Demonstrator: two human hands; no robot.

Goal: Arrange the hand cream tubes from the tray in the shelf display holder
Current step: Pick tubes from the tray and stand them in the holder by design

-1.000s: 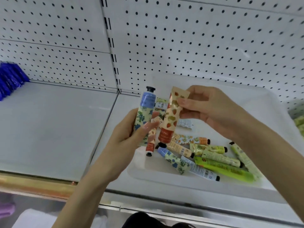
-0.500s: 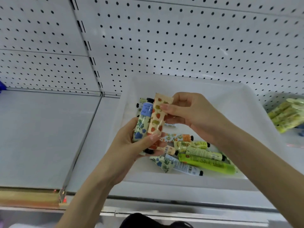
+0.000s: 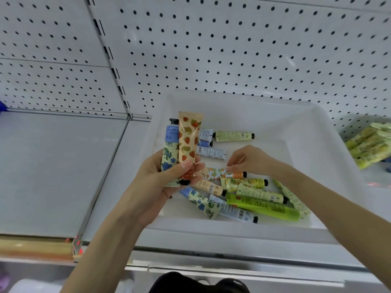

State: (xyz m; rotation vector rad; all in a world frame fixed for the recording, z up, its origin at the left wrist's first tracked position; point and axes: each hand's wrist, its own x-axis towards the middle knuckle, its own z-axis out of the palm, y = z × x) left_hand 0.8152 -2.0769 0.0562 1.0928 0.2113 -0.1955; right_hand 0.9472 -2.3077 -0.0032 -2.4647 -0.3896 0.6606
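We note two hand cream tubes upright in the left hand [image 3: 167, 187]: a strawberry tube [image 3: 189, 144], cap down, and a blue-flower tube [image 3: 170, 149] just beside it, cap up. The thumb lies across the front of both and the fingers curl behind. Both are held over the left edge of the white tray [image 3: 306, 132]. The right hand [image 3: 247, 160] reaches into the tray, fingertips drawn narrow onto an orange-capped tube [image 3: 222, 174] lying flat. Around it loose tubes lie criss-crossed: a bright green tube [image 3: 264, 206] near the front wall, a pale green tube [image 3: 233, 136] toward the back, and others overlapping between. The tray sits on a white shelf [image 3: 59, 166] against a pegboard [image 3: 232, 49]. At the right edge we see a blurred stack of yellow-green tubes [image 3: 368, 146].
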